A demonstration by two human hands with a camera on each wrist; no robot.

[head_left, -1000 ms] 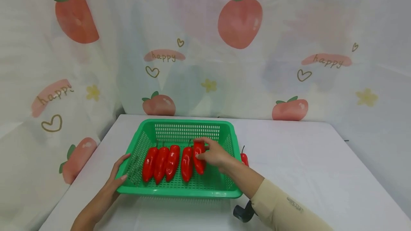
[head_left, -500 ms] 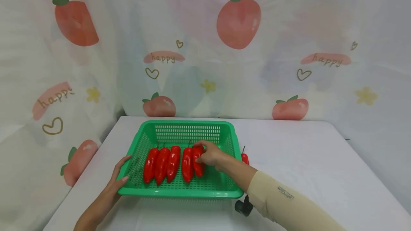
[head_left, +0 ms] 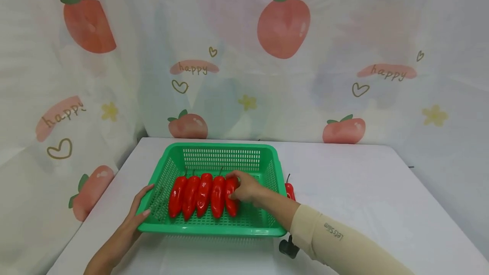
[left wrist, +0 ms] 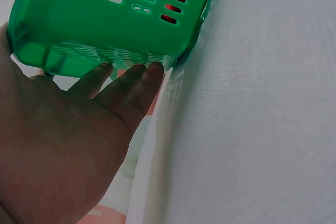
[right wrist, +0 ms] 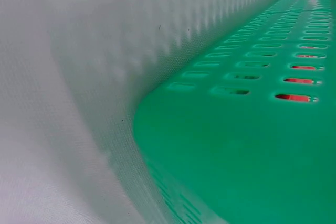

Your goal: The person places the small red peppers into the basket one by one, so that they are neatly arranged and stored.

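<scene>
A green slotted plastic basket (head_left: 187,227) sits on the white table, a row of glossy red chili peppers (head_left: 191,198) lying inside it. My left hand (head_left: 130,222) holds the basket's left rim near the front corner; in the left wrist view that hand (left wrist: 68,135) has several fingertips against the basket's side wall (left wrist: 131,30). Over the basket, my right hand (head_left: 246,188) pinches the rightmost chili pepper (head_left: 231,209), which lies beside the one to its left. The right wrist view shows the basket's outer wall (right wrist: 236,145), with red through its slots; the right hand is not seen there.
Another red chili pepper (head_left: 290,191) lies outside the basket, just past its right wall, partly hidden. A black object (head_left: 288,247) shows under my right forearm. A white printed cloth (head_left: 248,75) hangs behind and left of the table (head_left: 363,198).
My right hand has moved left and lowered the pinched chili pepper into the row. The pepper beside it has shifted left, narrowing the gap in the row. My left hand stays on the rim.
</scene>
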